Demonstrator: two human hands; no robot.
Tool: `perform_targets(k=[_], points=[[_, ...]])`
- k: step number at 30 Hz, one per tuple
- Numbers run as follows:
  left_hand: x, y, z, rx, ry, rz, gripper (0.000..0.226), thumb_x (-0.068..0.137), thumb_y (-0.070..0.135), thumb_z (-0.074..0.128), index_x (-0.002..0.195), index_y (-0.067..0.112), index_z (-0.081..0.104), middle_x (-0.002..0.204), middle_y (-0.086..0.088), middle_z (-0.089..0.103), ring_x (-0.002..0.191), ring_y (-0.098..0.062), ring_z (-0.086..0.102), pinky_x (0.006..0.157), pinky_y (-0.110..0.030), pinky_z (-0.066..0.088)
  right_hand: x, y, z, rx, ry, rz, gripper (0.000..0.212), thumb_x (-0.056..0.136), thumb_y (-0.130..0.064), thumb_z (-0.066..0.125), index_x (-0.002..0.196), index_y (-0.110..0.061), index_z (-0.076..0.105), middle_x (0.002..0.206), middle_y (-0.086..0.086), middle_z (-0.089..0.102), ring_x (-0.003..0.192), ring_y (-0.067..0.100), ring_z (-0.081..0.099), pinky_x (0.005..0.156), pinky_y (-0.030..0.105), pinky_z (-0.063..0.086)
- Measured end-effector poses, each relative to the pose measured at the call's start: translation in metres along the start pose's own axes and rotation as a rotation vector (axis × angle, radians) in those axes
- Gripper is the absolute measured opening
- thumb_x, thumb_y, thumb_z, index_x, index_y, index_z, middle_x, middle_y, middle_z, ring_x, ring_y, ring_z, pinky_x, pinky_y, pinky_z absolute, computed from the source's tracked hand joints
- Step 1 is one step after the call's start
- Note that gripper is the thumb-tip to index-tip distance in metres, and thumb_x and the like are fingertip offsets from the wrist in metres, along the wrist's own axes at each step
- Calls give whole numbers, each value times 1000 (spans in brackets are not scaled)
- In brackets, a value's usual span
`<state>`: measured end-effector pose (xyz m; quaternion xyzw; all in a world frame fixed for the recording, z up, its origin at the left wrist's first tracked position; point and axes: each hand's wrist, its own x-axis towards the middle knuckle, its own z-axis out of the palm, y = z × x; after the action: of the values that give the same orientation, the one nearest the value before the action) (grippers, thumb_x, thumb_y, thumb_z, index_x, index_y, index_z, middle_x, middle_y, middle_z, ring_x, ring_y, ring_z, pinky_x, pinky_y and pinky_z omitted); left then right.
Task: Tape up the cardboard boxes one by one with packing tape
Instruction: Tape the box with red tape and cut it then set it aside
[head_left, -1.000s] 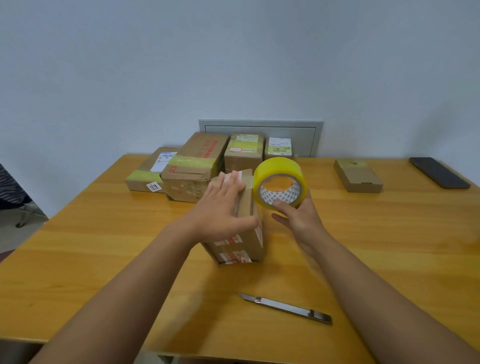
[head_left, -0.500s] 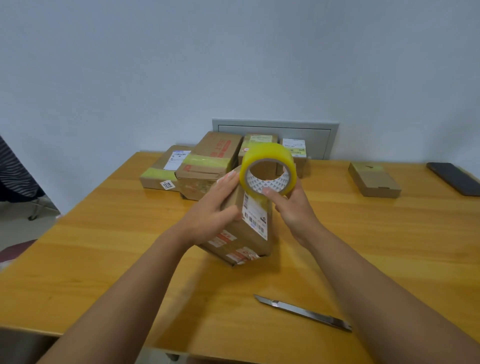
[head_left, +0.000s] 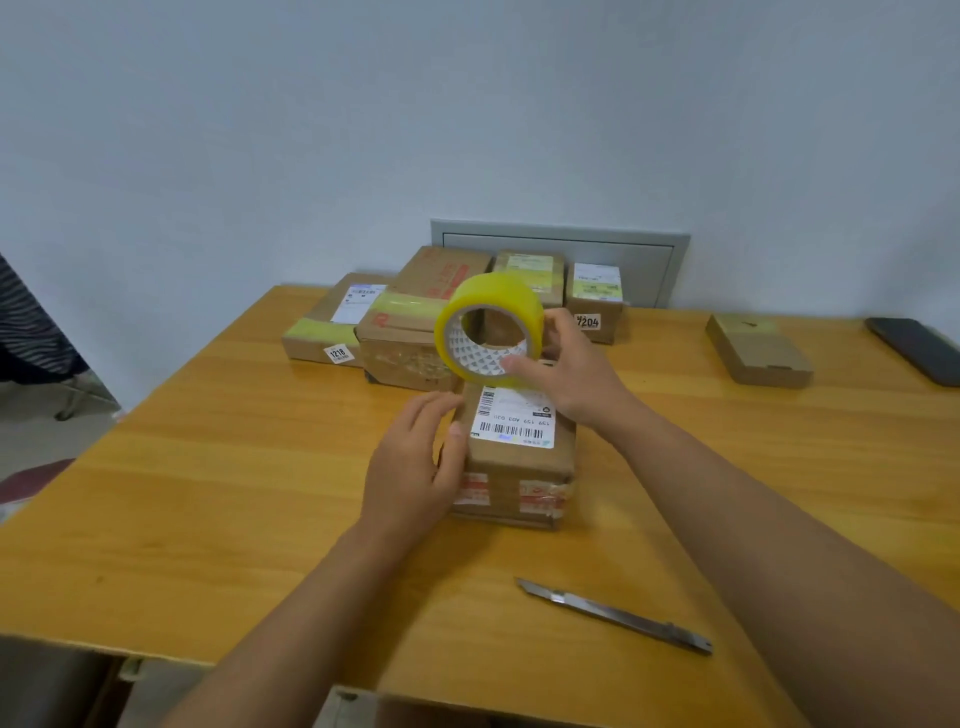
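Observation:
A small cardboard box (head_left: 519, 462) with a white barcode label on top lies flat in the middle of the wooden table (head_left: 208, 493). My left hand (head_left: 415, 462) rests against the box's left side, fingers relaxed. My right hand (head_left: 566, 369) grips a roll of yellow packing tape (head_left: 488, 327) held upright just above the box's far end, thumb inside the core.
Several taped cardboard boxes (head_left: 415, 322) stand at the back by the wall. A flat small box (head_left: 758, 351) and a dark phone (head_left: 919, 348) lie at the right. A metal utility knife (head_left: 618, 616) lies near the front edge.
The box was tipped on its edge and now lies flat, label up. My left hand slid from its top to its left side. The tape roll stays above the far end.

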<state>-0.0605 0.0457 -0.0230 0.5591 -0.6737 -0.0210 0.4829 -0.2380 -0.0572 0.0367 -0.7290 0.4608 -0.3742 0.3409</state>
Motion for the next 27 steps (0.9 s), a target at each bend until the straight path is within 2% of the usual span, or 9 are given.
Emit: perform_targets(k=[2,4,6,10,15,20,23,25,27], points=[[1,6,-2,149,-8,245,41,95,36,51,121,8,66,121,-6,63,111,-18,58,90,-35,50,-1,1,1,8,9,-1,46,78,-47,77,113,-33,50,113,-12,65,108,12,60,96,46,48],[6,16,1,265,-135,446,49,94,48,55,127,12,64,128,-5,63,118,-20,56,98,-35,45,-3,2,1,35,3,3,52,72,-52,78,111,-34,50,112,-13,66,109,9,61,97,47,48],[8,25,10,383,-255,520,61,93,62,49,135,18,60,138,-3,58,129,-21,52,108,-39,40,-4,4,1,40,-9,19,53,69,-55,79,109,-37,50,111,-15,66,110,5,60,99,47,46],[11,31,21,488,-330,424,68,91,70,35,137,25,58,142,-5,55,132,-27,51,109,-49,42,-4,6,-1,0,-24,35,50,66,-62,75,104,-45,47,110,-23,64,113,0,57,102,50,42],[8,33,21,489,-328,365,65,91,69,35,134,28,60,139,-3,59,130,-23,54,108,-42,40,-3,-2,-15,177,-59,50,40,78,-17,81,107,-17,54,112,-3,69,104,12,65,90,36,54],[9,33,20,459,-333,340,66,92,72,32,135,30,59,140,0,58,131,-20,53,110,-42,41,-16,15,-65,171,99,2,43,83,-2,69,120,-20,58,111,1,66,105,13,63,90,32,54],[9,36,19,481,-368,321,70,92,74,26,137,31,57,142,0,56,133,-19,51,112,-41,37,-29,29,-99,111,165,-13,61,85,-3,68,132,-39,54,118,4,62,104,23,61,82,32,54],[10,37,17,497,-391,307,70,91,75,26,138,32,55,143,1,54,134,-18,49,113,-39,31,-38,35,-110,83,121,-11,67,85,-8,72,130,-54,51,121,-2,60,107,23,59,88,37,53],[10,38,17,512,-399,303,69,90,74,30,139,32,54,143,1,54,135,-19,49,113,-37,28,-45,40,-112,55,72,-6,65,86,-15,73,132,-54,50,128,-7,56,112,20,56,94,37,50]])
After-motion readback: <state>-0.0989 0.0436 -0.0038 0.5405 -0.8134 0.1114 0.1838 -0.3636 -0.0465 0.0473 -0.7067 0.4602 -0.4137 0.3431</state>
